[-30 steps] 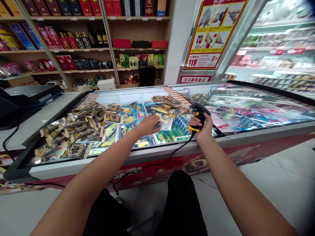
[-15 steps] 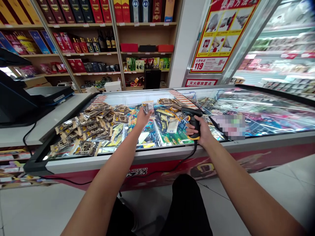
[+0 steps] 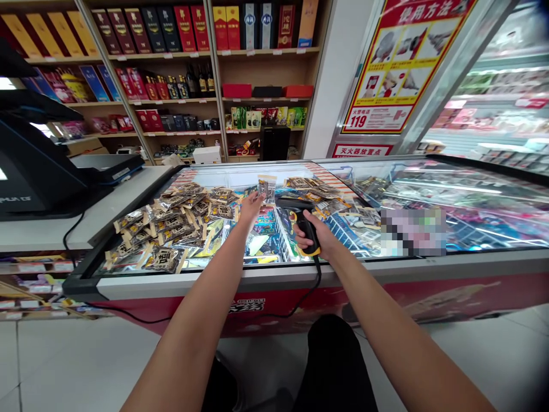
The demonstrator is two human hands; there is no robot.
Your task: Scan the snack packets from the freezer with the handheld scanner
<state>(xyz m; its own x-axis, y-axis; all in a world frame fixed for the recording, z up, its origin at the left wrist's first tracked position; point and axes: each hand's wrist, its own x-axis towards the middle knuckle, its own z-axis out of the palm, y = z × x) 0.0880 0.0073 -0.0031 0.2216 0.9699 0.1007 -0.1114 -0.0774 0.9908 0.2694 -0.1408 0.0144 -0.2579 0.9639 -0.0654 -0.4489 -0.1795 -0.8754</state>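
Observation:
My left hand (image 3: 253,207) is closed on a small clear-and-tan snack packet (image 3: 267,187), held up over the chest freezer's glass top. In my right hand (image 3: 316,233) is a black and yellow barcode scanner (image 3: 303,216), its fingers wrapped round the handle. The scanner's head points left, close beside the packet but apart from it. Left of my hands, a heap of similar snack packets (image 3: 171,220) lies on the glass. A second pile of packets (image 3: 315,186) lies behind the scanner. Frozen goods in wire baskets show through the glass below.
The scanner's cable (image 3: 295,303) hangs along the red front of the chest freezer (image 3: 377,297). A counter (image 3: 107,214) with a dark till machine (image 3: 34,166) stands at left. Shelves of boxed bottles (image 3: 150,28) rise behind. A blurred patch (image 3: 414,232) covers something at right.
My right hand has brought the scanner left, closer to the packet. My left hand still holds the packet, now tipped more upright. The whole view has shifted slightly.

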